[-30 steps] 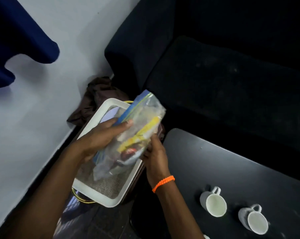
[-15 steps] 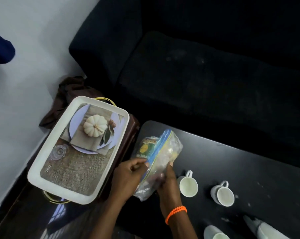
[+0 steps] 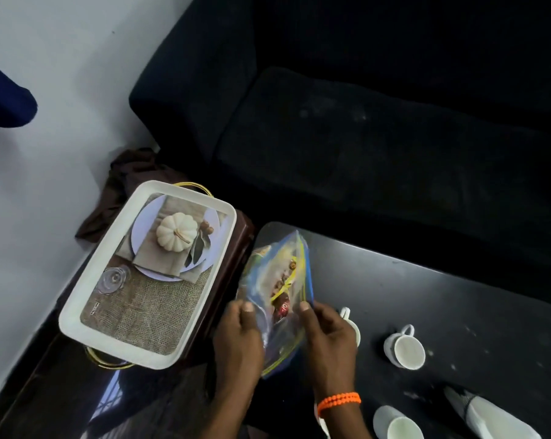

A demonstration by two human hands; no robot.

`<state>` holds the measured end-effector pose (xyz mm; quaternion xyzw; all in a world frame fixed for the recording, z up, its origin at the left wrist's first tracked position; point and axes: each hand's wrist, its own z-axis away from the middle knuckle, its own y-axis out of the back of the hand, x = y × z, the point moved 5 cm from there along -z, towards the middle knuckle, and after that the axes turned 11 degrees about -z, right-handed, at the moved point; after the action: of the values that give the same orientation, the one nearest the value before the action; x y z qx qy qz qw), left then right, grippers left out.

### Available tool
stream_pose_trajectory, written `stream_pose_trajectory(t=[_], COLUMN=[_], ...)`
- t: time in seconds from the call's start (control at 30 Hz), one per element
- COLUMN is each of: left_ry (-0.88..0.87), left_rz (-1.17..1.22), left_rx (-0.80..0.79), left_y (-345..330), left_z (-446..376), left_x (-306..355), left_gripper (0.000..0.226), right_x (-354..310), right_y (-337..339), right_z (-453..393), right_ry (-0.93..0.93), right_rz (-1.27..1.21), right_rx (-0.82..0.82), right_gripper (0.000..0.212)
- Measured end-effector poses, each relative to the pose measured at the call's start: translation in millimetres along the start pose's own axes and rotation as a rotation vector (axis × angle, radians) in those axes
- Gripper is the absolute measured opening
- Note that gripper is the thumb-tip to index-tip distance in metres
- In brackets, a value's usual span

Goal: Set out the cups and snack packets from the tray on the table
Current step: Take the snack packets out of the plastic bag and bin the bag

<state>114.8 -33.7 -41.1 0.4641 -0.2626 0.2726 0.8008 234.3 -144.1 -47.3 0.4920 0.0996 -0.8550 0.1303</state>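
I am seeing both the left hand (image 3: 237,339) and right hand (image 3: 328,335) pinching the snack bag (image 3: 279,280), right of the tray (image 3: 87,294), seemingly hiding a cup (image 3: 350,321).

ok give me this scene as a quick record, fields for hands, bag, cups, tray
left hand: grips the bag's left edge
right hand: pinches the bag's right edge
bag: clear zip bag of snack packets, held over the table's left end
cups: three white ones on the table; one right of the hands, one partly behind the right hand, one at the bottom edge
tray: white rim, printed pumpkin picture inside, nothing on it
table: black
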Motion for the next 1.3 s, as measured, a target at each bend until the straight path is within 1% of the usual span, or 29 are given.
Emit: stream_pose_trajectory(t=[0.03, 0.07, 0.1, 0.13, 0.2, 0.23, 0.27, 0.33, 0.37, 0.4, 0.43, 0.47, 0.5, 0.53, 0.57, 0.6, 0.63, 0.7, 0.77, 0.83, 0.9, 0.97, 1.0, 1.07, 1.13, 1.17, 1.2, 1.23, 1.3], left_ry=[-0.001, -0.011, -0.030, -0.068, -0.146, -0.172, -0.197, -0.239, -0.245, -0.241, -0.240, -0.239, -0.237, -0.235, -0.237, -0.239, -0.237, -0.227, -0.227, -0.215, -0.182, -0.162, -0.160, -0.167, -0.156, -0.143, -0.128, -0.121, -0.122], left_rz=[0.037, 0.093, 0.129, 0.146, 0.130, 0.097, 0.043, -0.060, -0.083, -0.088, -0.082, -0.072, -0.060, -0.049, -0.036, -0.026, -0.023, -0.047, -0.071, -0.054, -0.015, 0.007, 0.011, 0.023, 0.042, 0.048, 0.049, 0.045, 0.046], left_rx=[0.125, 0.211, 0.260, 0.263, 0.171, 0.124, 0.098, 0.110, 0.120, 0.128, 0.130, 0.130, 0.131, 0.137, 0.146, 0.154, 0.162, 0.160, 0.150, 0.149, 0.150, 0.160, 0.168, 0.196, 0.203, 0.193, 0.178, 0.161, 0.117], left_y=[13.8, 26.4, 36.6, 43.0, 48.7, 48.5, 47.7, 47.3, 47.9, 48.6, 49.2, 49.4, 49.5, 49.4, 49.5, 49.7, 49.8, 49.4, 47.5, 46.4, 45.5, 45.4, 46.2, 50.4, 54.1, 55.3, 56.1, 57.0, 57.6], left_z=[-2.0, -4.2, -6.0, -7.0, -6.3, -5.9, -5.7, -7.0, -7.5, -8.3, -8.3, -7.5, -5.6, -2.9, -0.3, 1.6, 2.2, 1.4, 1.0, -0.1, -3.8, -8.2, -10.2, -14.2, -18.8, -21.8, -24.1, -25.4, -25.7], left_x=[3.0, 5.7, 8.5, 13.6, 23.8, 26.1, 26.3, 22.4, 20.3, 18.3, 16.9, 16.0, 15.3, 15.7, 15.2, 14.3, 13.1, 11.1, 11.1, 11.5, 11.2, 11.6, 12.4, 13.6, 12.0, 9.8, 7.5, 5.9, 4.9], left_gripper=[0.023, 0.026, 0.029, 0.032, 0.035, 0.036, 0.035, 0.021, 0.015, 0.016, 0.018, 0.020, 0.021, 0.021, 0.022, 0.022, 0.021, 0.019, 0.018, 0.015, 0.013, 0.014, 0.016, 0.017, 0.016, 0.013, 0.014, 0.020, 0.029], right_x=[-1.9, -3.3, -4.8, -5.8, -10.7, -16.4, -25.2, -53.1, -65.1, -71.4, -73.1, -69.1, -61.1, -49.5, -35.7, -21.6, -10.2, 7.6, 21.1, 26.1, 18.2, -3.0, -16.5, -52.3, -93.1, -112.4, -129.0, -141.8, -154.4], right_y=[6.5, 12.9, 17.8, 21.0, 19.9, 16.0, 12.1, 1.9, -4.8, -13.3, -24.6, -37.6, -52.2, -64.6, -72.8, -77.1, -79.7, -81.6, -82.6, -87.2, -94.2, -98.1, -97.4, -86.7, -62.0, -44.7, -24.2, -2.4, 33.4], right_z=[-0.6, -0.8, -0.1, 0.7, 5.7, 11.1, 18.0, 38.8, 50.5, 58.8, 61.3, 56.6, 47.4, 34.2, 18.4, 1.7, -13.1, -34.6, -46.2, -47.6, -41.5, -24.2, -11.0, 22.8, 50.0, 55.0, 51.9, 43.0, 11.7], right_ry=[0.012, 0.013, 0.009, 0.007, 0.029, 0.067, 0.155, 0.467, 0.631, 0.743, 0.773, 0.719, 0.598, 0.447, 0.277, 0.122, 0.011, -0.077, -0.057, -0.006, 0.088, 0.243, 0.332, 0.500, 0.596, 0.607, 0.592, 0.559, 0.484], right_rz=[0.015, 0.009, -0.006, -0.004, 0.056, 0.116, 0.205, 0.357, 0.380, 0.380, 0.375, 0.400, 0.476, 0.572, 0.640, 0.653, 0.620, 0.571, 0.566, 0.536, 0.577, 0.676, 0.696, 0.629, 0.512, 0.443, 0.361, 0.272, 0.112], right_rx=[0.029, 0.058, 0.076, 0.085, 0.081, 0.083, 0.101, 0.159, 0.163, 0.125, 0.052, -0.027, -0.087, -0.114, -0.102, -0.059, -0.006, 0.090, 0.130, 0.104, 0.006, -0.107, -0.157, -0.241, -0.299, -0.305, -0.273, -0.213, -0.078], right_gripper=[0.010, 0.011, 0.012, 0.011, 0.009, 0.011, 0.016, 0.024, 0.021, 0.017, 0.013, 0.012, 0.014, 0.021, 0.031, 0.038, 0.040, 0.040, 0.038, 0.034, 0.030, 0.021, 0.020, 0.023, 0.038, 0.047, 0.052, 0.054, 0.050])
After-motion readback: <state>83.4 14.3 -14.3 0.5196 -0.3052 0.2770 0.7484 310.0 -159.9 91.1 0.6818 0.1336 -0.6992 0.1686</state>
